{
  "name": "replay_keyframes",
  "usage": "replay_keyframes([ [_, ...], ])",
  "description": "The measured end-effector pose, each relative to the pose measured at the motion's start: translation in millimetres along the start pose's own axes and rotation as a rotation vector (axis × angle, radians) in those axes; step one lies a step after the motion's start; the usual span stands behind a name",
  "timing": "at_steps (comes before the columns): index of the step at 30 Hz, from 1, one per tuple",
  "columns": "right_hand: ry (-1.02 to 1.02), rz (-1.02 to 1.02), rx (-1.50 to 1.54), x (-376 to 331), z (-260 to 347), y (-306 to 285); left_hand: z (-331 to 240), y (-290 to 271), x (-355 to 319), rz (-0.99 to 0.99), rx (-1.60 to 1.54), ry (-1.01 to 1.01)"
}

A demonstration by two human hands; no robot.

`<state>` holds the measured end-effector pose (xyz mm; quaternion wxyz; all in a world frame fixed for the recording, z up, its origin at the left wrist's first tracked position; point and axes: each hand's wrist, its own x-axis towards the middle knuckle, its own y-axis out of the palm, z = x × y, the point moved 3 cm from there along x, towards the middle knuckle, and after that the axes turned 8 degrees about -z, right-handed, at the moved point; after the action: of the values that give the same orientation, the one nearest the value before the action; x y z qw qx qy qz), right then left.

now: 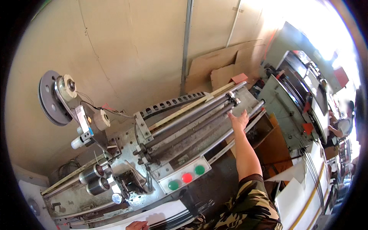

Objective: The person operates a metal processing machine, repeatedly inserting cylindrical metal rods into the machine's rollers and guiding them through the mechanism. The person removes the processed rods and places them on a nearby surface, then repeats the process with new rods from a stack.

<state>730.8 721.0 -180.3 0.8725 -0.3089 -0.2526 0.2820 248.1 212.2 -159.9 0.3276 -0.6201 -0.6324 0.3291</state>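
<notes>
My right hand reaches out over the far right end of a long metal machine. Its fingers are spread, and nothing shows in them. They are nearest to a small metal clamp block on the machine's rods. Low in the picture, my left hand is partly cut off by the lower edge. Its visible fingers are bent together beside thin black strips on a white sheet; what they pinch, if anything, is hidden.
A white panel with two green buttons and a red one sits on the machine's near side. Steel rollers and a grey reel stand left. Cardboard leans on the wall. Another person works far right.
</notes>
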Motion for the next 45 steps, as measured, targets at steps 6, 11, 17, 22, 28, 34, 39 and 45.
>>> replay_keyframes([
  [6,0.059,-0.065,0.268,63,7,82,-45,-4,35,0.095,0.101,-0.357],
  [11,-0.263,0.107,0.301,90,-12,75,-42,9,37,0.124,0.084,-0.465],
  [17,-0.496,0.624,0.29,129,-13,61,9,50,-46,0.15,0.288,-0.627],
  [22,-0.356,0.439,-0.068,95,-82,24,12,6,-78,0.164,0.37,-0.586],
  [28,-0.388,0.257,0.415,-89,-75,-115,102,-34,-206,-0.092,0.521,-0.757],
  [34,-0.567,1.132,0.418,-435,39,-234,186,-98,-279,0.02,0.575,-0.584],
  [39,-1.022,1.715,0.376,-649,58,-247,258,-116,-289,0.18,0.492,-0.285],
  [45,-1.27,1.636,0.237,-797,61,-216,291,-120,-305,0.351,0.506,-0.276],
])
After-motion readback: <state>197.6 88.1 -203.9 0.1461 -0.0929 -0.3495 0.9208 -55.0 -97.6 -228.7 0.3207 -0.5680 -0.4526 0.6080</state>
